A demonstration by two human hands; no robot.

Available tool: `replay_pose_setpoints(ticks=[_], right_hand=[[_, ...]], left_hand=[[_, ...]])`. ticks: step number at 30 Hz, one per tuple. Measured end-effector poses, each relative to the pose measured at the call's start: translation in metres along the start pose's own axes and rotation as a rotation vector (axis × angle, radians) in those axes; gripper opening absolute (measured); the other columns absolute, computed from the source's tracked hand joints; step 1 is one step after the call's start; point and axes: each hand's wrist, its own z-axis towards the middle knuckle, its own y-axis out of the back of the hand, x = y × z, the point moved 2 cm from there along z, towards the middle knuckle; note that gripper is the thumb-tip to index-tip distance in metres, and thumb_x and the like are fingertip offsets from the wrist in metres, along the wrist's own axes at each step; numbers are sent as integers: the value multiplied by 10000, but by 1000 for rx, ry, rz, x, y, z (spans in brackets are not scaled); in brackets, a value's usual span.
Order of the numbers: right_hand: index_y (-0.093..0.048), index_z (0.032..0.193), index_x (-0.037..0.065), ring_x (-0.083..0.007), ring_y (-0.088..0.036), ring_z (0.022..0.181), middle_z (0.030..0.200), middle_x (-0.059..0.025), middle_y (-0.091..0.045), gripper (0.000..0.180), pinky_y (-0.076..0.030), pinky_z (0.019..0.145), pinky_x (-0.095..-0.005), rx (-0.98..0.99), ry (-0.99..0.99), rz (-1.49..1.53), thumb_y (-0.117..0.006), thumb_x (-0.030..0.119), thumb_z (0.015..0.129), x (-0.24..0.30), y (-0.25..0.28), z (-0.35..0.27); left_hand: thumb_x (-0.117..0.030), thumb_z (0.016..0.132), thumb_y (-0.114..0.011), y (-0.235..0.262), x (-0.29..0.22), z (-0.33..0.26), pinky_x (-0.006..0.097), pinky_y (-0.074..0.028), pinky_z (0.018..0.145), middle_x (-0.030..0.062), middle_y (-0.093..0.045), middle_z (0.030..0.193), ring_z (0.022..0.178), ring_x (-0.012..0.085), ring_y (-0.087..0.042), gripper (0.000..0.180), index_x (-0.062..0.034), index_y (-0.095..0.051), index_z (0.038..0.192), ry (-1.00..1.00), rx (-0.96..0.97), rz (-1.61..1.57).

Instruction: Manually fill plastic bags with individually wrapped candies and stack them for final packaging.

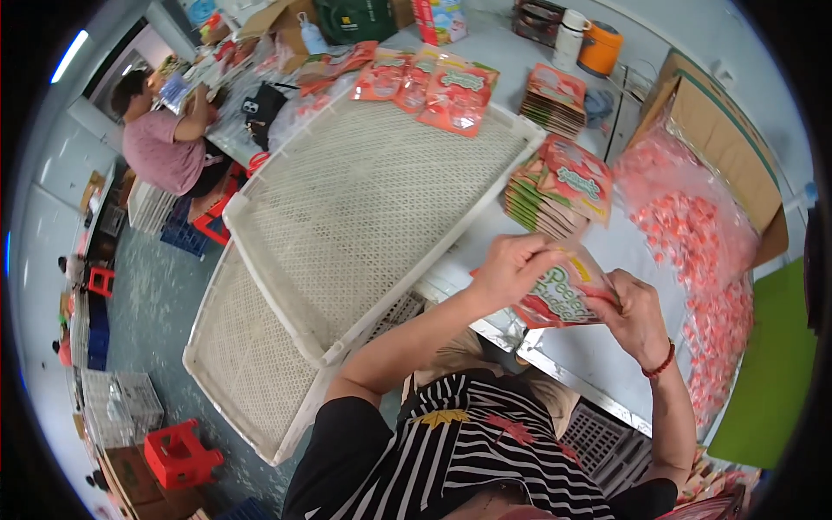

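Between my two hands is a red and pink candy pouch (562,299), held tilted in front of me above the table's near edge. My left hand (513,269) pinches its upper left edge, fingers pressed together. On the other side my right hand (633,314) grips the pouch's right edge, thumb across the front. Just beyond them lies a fanned stack of similar pouches (572,180). A spread of small pink wrapped candies (718,286) covers the table to the right, spilling from a clear plastic bag (663,169). Whether the held pouch's top is unsealed I cannot tell.
To the left are two stacked white mesh trays (347,217), with several pouches (459,95) on the upper one's far edge. A second pouch stack (555,100), an orange jar (600,49) and a cardboard box (724,130) stand farther back. A person (165,143) sits far left.
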Motion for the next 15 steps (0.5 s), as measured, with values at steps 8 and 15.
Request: replay_pose_setpoints(ticks=[8,15], right_hand=[[-606,816,-34,-335,-569,624,714,-171,-572,188,-453,568,-361,93,-48,9,-698,129,801,-10,0,20],[-624,1130,-15,-32,-561,688,796,-14,-647,314,-475,592,-217,199,-175,570,-672,149,867,-22,-14,103]], left_hand=[[-95,891,-603,23,6,20,223,-450,585,45,-662,748,657,38,-541,148,26,-673,938,-22,-134,-13],[-90,921,-564,80,24,60,210,-465,637,3,-660,778,707,35,-540,161,52,-635,947,95,-321,-346]])
